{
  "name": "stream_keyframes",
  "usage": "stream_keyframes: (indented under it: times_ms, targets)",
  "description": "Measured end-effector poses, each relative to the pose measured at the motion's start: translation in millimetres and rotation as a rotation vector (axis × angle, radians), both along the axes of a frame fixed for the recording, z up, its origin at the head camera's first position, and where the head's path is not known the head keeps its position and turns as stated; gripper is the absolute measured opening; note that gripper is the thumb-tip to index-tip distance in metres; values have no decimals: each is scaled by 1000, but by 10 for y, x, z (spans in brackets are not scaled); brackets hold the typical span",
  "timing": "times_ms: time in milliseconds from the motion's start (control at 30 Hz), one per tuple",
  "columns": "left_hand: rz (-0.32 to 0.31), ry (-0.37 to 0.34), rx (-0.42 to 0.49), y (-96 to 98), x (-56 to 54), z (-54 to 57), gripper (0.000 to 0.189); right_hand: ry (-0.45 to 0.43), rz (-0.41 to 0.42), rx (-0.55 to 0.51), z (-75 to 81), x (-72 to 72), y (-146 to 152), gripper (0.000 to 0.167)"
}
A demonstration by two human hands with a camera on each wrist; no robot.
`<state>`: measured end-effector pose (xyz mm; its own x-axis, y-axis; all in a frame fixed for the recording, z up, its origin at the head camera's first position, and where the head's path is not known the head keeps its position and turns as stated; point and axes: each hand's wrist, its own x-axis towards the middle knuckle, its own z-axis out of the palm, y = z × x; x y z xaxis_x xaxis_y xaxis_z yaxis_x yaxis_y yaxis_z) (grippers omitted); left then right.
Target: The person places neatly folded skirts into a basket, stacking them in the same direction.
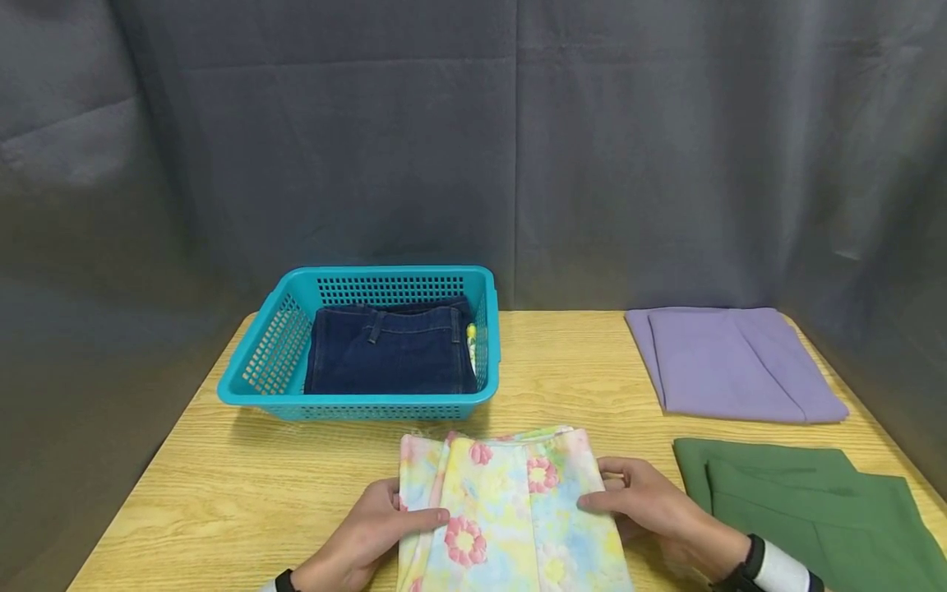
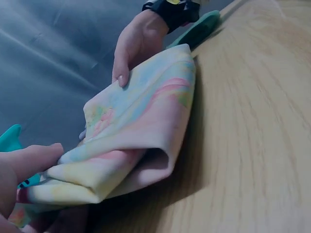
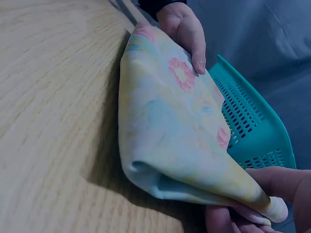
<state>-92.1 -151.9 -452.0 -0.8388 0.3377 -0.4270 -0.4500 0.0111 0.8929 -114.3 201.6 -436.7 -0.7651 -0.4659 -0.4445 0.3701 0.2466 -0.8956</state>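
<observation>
A folded garment with pink flowers on pastel yellow and blue is held at the front of the table. My left hand pinches its left edge, thumb on top and fingers beneath. On the opposite edge, my right hand grips it the same way. Loose folds of the cloth show from the side in the left wrist view, raised over the wood. In the right wrist view, the thumb presses on the upper layer near a corner.
Behind the garment stands a teal plastic basket containing folded dark denim and a small yellow-patterned item. Folded purple cloth lies at the back right, with folded green cloth in front of it. Grey curtains surround the wooden table.
</observation>
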Motion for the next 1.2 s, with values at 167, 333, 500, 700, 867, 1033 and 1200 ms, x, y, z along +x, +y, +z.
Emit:
stream_keyframes:
  times_ms: [167,333,500,700,867,1033,1200]
  targets:
    - [18,13,4,-1,7,-7,67,-38,-27,-6,-1,14,-1,85]
    - [-21,2,52,-10,7,5,75,-57,-37,-45,33,42,9,89]
    - [1,23,68,2,27,77,78,-32,-49,-42,138,97,10,88]
    - [13,64,88,11,87,343,79,21,-87,42,371,161,63,89]
    - [-3,130,80,4,98,634,77,80,-110,29,583,165,90,88]
    - [12,210,22,-63,58,889,77,116,-124,31,836,95,47,91]
    - [71,263,-36,-201,-89,1060,80,165,-120,23,1042,-65,-102,90]
